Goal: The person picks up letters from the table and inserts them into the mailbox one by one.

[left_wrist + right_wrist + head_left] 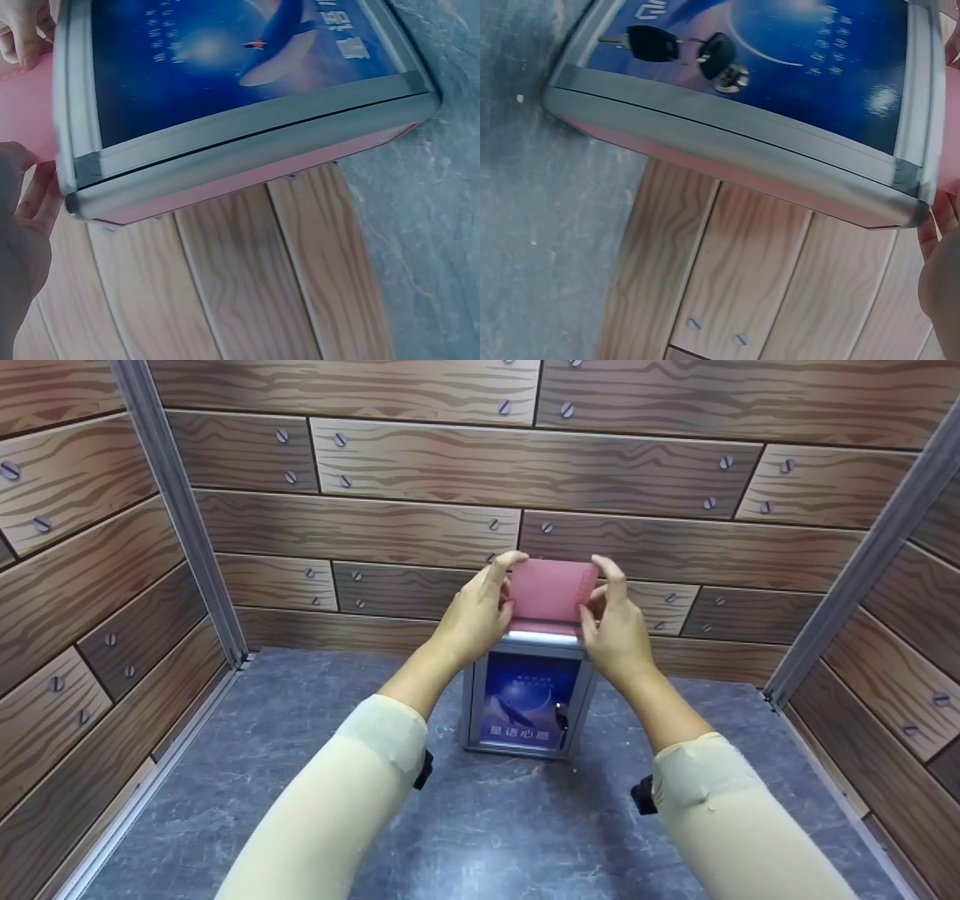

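Observation:
A pink card (551, 589) with a patterned right edge is held up just over the top of an upright metal-framed box (471, 705). My left hand (474, 615) pinches its left side between thumb and fingers. On the opposite side, my right hand (621, 634) pinches the card the same way. The box's blue front panel (225, 67) bears a whale picture and white characters. Two dark-headed keys (652, 43) hang at the lock (732, 78) on that panel. Whether the card's lower edge touches the box's top cannot be told.
The box stands on a grey-blue marbled floor (315, 780). Behind it rises a wood-plank-patterned wall (420, 457), with similar walls at left and right. Metal posts (176, 502) mark the corners.

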`<move>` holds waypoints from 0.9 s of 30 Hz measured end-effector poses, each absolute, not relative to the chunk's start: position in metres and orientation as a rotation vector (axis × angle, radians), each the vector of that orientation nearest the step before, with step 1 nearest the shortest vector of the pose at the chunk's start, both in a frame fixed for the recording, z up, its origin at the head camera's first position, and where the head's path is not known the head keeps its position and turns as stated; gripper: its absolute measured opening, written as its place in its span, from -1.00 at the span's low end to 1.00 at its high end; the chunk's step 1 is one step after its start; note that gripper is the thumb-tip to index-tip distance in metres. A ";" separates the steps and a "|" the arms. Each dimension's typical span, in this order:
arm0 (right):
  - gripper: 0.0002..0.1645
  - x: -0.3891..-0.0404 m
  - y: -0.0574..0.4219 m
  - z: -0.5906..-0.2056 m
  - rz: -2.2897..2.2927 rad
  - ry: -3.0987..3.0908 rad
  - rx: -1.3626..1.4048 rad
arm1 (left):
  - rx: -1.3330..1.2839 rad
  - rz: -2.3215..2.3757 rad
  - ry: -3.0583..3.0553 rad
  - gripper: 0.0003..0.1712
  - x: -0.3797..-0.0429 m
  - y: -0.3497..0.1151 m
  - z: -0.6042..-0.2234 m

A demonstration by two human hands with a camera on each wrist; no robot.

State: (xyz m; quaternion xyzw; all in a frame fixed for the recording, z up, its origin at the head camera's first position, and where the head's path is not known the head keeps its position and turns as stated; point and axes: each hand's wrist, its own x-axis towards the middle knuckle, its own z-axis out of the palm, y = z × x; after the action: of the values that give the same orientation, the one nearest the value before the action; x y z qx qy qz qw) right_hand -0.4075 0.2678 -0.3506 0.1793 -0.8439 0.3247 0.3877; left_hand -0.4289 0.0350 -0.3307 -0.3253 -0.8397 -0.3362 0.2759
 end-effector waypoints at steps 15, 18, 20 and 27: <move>-0.28 -0.412 0.262 -0.363 0.914 -2.117 0.378 | -0.769 -0.861 -2.361 -0.35 -0.434 0.033 -0.345; -0.31 -0.413 0.262 -0.363 0.968 -2.124 0.331 | -0.755 -0.852 -2.407 -0.37 -0.434 0.033 -0.343; -0.32 -0.413 0.262 -0.363 1.005 -2.132 0.309 | -0.747 -0.848 -2.444 -0.38 -0.434 0.033 -0.342; -0.39 -0.415 0.264 -0.367 1.110 -2.130 0.280 | -0.744 -0.935 -2.506 -0.42 -0.440 0.033 -0.344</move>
State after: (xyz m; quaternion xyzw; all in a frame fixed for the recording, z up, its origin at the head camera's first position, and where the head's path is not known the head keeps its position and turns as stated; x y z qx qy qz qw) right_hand -0.4153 0.2638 -0.3672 0.1082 -0.8237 0.4295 0.3540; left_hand -0.4400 0.0330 -0.3441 -0.2634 -0.8876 -0.3312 0.1819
